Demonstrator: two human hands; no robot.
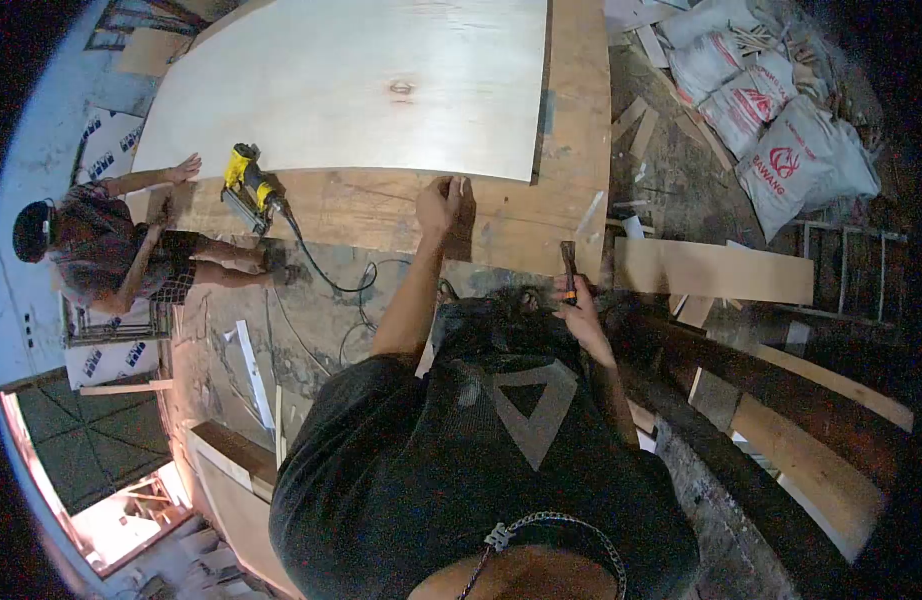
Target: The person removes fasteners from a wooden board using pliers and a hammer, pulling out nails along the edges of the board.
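Observation:
A large pale plywood sheet lies on a brown wooden work table. My left hand is at the sheet's near edge, its fingers pressed together; whatever is between the fingertips is too small to make out. In my right hand, by the table's near edge, is a hammer with a dark head and an orange band, head pointing away from me. To the left of my left hand, a yellow and black nail gun rests on the table with its hose attached.
At the left, another person stands with a hand by the sheet's corner. The nail gun's black hose drops to the floor. White printed sacks and wood offcuts lie at the right.

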